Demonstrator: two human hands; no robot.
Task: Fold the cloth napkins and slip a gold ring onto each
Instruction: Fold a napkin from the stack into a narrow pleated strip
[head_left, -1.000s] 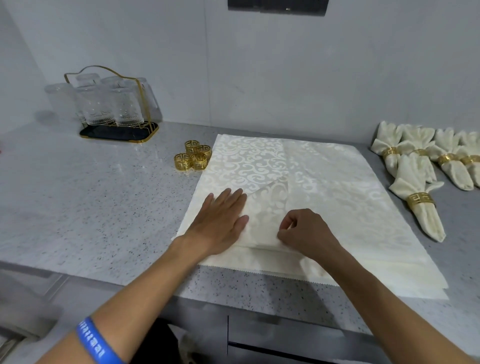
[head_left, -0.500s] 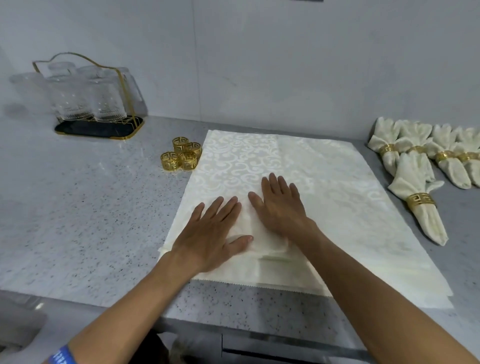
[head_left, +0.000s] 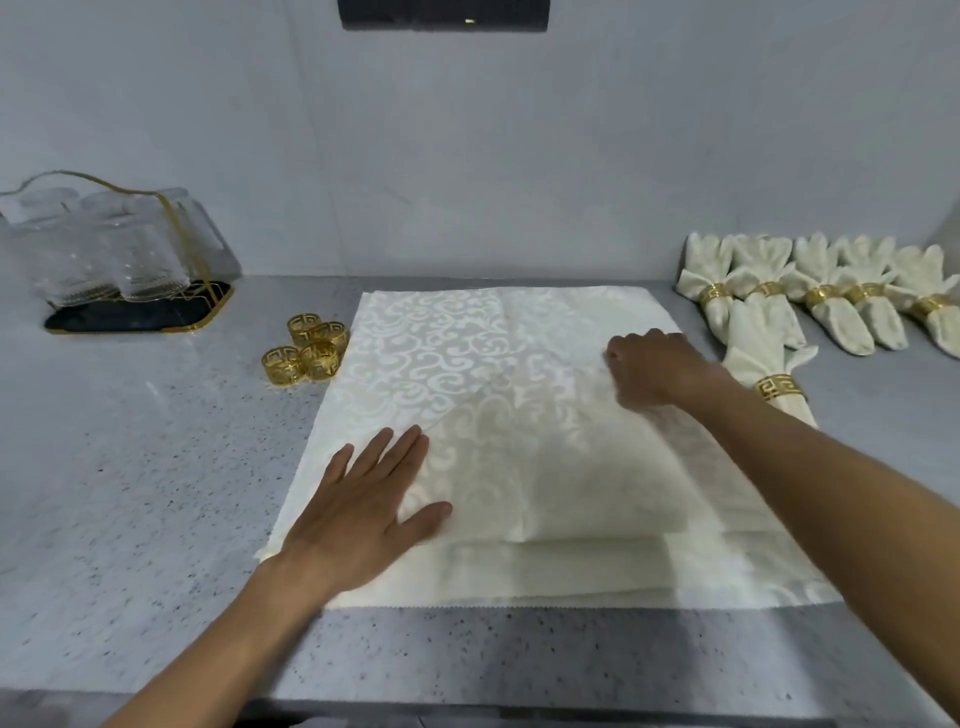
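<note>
A stack of cream damask napkins is spread on the speckled grey table, the top one partly folded over. The left hand is laid flat on its near left part, fingers straight. The right hand is curled at the far right edge, its grip pinching the cloth; the fingertips are hidden. Four loose gold rings are clustered just beside the stack's left edge. Finished ringed napkins are lined up at the right, the last cut off. A blurred glass rack is seen far left.
</note>
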